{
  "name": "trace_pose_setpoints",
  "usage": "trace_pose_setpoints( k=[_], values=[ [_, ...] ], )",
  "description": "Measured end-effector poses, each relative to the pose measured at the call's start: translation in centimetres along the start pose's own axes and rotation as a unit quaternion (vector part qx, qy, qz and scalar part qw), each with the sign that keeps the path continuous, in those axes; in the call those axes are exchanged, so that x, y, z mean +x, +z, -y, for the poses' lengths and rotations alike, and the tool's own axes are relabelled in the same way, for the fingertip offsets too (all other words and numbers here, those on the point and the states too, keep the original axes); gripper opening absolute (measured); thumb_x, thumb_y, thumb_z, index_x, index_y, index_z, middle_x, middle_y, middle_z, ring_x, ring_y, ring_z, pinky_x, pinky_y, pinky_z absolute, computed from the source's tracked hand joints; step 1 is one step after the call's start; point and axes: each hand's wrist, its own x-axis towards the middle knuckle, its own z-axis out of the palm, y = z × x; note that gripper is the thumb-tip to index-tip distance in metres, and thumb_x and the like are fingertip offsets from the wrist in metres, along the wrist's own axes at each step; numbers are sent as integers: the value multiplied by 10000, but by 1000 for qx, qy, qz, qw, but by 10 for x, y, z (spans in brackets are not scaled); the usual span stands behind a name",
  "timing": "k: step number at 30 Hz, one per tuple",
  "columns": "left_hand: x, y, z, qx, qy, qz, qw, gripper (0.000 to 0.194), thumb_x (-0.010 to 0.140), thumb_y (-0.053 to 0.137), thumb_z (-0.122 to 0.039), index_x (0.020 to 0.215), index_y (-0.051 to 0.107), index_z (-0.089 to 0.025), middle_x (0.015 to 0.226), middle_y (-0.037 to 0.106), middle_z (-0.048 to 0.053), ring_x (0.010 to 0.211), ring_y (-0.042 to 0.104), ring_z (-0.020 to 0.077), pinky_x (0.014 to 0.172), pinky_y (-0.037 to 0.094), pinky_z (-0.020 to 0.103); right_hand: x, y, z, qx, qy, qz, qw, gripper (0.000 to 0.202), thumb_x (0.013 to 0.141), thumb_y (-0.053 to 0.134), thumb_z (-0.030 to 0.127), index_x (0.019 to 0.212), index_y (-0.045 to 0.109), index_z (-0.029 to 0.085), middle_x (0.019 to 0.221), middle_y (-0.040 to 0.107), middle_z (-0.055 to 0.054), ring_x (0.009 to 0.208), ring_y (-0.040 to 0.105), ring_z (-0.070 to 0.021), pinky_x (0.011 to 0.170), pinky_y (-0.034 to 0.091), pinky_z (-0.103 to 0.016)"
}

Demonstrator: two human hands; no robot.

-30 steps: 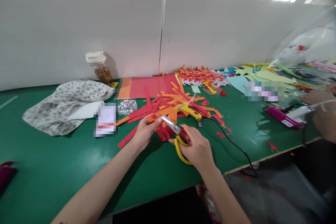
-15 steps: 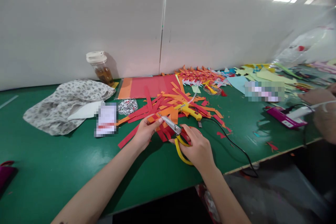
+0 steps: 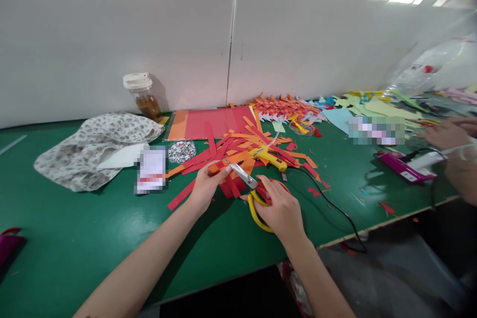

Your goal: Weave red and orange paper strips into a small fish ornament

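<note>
My right hand (image 3: 282, 208) is closed around the handles of a pair of scissors (image 3: 256, 202), one loop yellow and the other red. The metal blades point up and left, towards the fingertips of my left hand (image 3: 206, 186). My left thumb and fingers pinch orange and red paper strips (image 3: 214, 168) by the blade tips; how much paper lies between the blades is too small to tell. Beneath and behind both hands spreads a loose heap of red and orange paper strips (image 3: 223, 149). A yellow glue gun (image 3: 271, 159) lies on that heap, just beyond my right hand.
Orange and red sheets (image 3: 216, 124) lie behind the heap, beside woven orange paper pieces (image 3: 278, 107). To the left are a bag of googly eyes (image 3: 182, 151), patterned cloth (image 3: 93, 151) and a lidded drink cup (image 3: 145, 99). At right, a co-worker's hand (image 3: 439, 136) is above a purple glue gun (image 3: 406, 168).
My hands and the scissors stay almost in place. Red strips below the blades sit slightly differently. The co-worker's hand at the right has shifted a little.
</note>
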Motion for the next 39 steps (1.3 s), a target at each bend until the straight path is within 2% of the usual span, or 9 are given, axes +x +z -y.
trace_pose_setpoints(
  k=[5,11,16,25,30,39],
  values=[
    [0,0,0,-1,-6,-3,1000,324,641,752,-321,893,675,-132,940,716,79,886,660,210,813,506,327,0,0,1,-5,14,7,1000,413,775,585,382,1117,578,150,807,649,-55,695,615,-174,608,437,-262],
    [-1,2,-2,-4,-8,-10,1000,336,632,758,-323,895,674,-132,937,719,85,900,660,228,822,508,345,0,1,2,5,26,7,1000,412,776,582,381,1124,573,162,842,660,-67,752,633,-196,624,457,-269],
    [0,0,-4,-20,-16,-22,999,366,624,766,-325,915,667,-125,955,716,95,910,661,234,824,508,350,1,-2,2,43,46,-18,998,397,776,583,380,1106,572,160,901,666,-87,779,638,-201,651,486,-281],
    [-2,3,-6,-30,-31,-59,997,357,594,789,-303,883,668,-131,882,725,73,880,668,217,817,513,333,1,-3,-1,69,113,-32,991,406,765,600,397,1091,580,156,770,627,-63,652,581,-176,592,462,-280],
    [-1,2,-6,-46,-30,-54,997,339,609,779,-312,882,677,-138,914,724,73,873,673,215,800,522,321,2,-5,-1,43,134,-30,990,441,777,569,424,1132,557,162,705,583,-34,643,564,-168,568,441,-266],
    [0,3,-7,-43,-37,-67,996,290,643,760,-287,879,675,-142,907,726,54,776,680,167,713,537,262,4,-7,2,7,156,-21,988,568,757,579,450,1244,467,179,907,619,-67,698,573,-170,542,417,-255]
  ],
)
